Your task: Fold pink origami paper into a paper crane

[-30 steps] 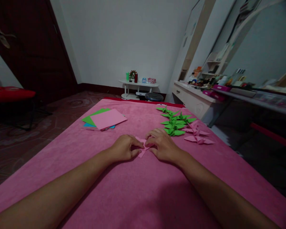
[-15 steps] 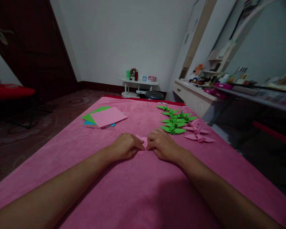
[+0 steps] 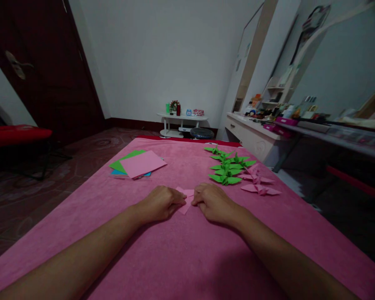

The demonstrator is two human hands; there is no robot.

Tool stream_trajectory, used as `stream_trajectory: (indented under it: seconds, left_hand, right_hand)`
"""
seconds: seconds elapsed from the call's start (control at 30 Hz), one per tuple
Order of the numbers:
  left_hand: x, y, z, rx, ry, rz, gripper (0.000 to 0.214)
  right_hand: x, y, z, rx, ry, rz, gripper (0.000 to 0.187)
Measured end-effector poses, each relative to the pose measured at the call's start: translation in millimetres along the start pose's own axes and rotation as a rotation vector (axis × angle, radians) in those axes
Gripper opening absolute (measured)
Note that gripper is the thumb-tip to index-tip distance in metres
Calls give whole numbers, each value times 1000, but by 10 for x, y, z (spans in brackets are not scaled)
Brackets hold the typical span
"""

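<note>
A small piece of folded pink paper (image 3: 185, 206) lies on the pink cloth between my two hands. My left hand (image 3: 161, 203) is closed at its left side, with thumb and fingertips pressed on the paper. At the paper's right edge my right hand (image 3: 211, 201) is closed in a pinch; its fingertips partly hide that edge. Beyond my right hand stand several folded green paper cranes (image 3: 225, 179) in a cluster. Pink paper cranes (image 3: 261, 190) sit beside them on the right.
A stack of square paper sheets (image 3: 146, 164), pink on top with green and blue beneath, lies at the left on the pink cloth (image 3: 162, 258). Behind stands a small white table (image 3: 183, 117). A cluttered dresser (image 3: 250, 129) is on the right, a red seat (image 3: 18, 136) on the left.
The view has tilted up slightly, so everything sits lower in the picture. My hands have moved slightly apart, and more of the folded pink paper shows between them.
</note>
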State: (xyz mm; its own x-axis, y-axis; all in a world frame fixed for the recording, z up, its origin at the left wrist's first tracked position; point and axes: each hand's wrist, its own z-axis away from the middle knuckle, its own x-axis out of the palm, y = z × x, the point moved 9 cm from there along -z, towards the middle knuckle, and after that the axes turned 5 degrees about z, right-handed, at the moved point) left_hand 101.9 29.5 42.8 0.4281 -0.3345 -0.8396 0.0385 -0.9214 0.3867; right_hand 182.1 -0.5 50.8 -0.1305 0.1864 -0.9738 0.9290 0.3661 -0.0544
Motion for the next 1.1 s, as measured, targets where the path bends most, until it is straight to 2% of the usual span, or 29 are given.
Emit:
stream_trajectory:
  seconds: [0.1,0.17,0.37,0.43,0.57,0.67,0.8,0.87,0.97,1.03,1.1]
  left_hand:
    - [21,23,7,15,-24,-53,24]
    - [3,26,12,14,-18,-55,25]
    - [-46,-14,24,22,-78,39,31]
    - [-61,-61,35,-1,-89,68,43]
    - [-70,-82,55,15,-80,116,67]
    - [-119,-118,42,-30,18,147,65]
    - [-193,-273,38,-214,212,349,31]
    - [-183,-381,61,-333,286,496,27]
    - [-138,-511,112,-483,384,722,27]
    - [-104,-531,121,-518,426,866,27]
    - [-81,-517,117,-526,466,980,27]
  right_hand:
    - [-105,15,-13,66,152,-21,23]
    - [-134,-18,-16,67,206,-36,27]
    - [52,45,-7,-3,106,-125,55]
    - [102,92,-3,-41,95,-168,51]
    - [92,206,-11,-28,150,-232,27]
    - [22,328,-22,79,224,-374,17]
    - [-30,477,-22,272,285,-685,16]
    - [-60,481,-22,315,300,-797,16]
    - [-113,454,-16,333,328,-906,20]
    - [-121,456,-6,357,357,-985,23]
    - [-98,473,4,396,390,-1095,40]
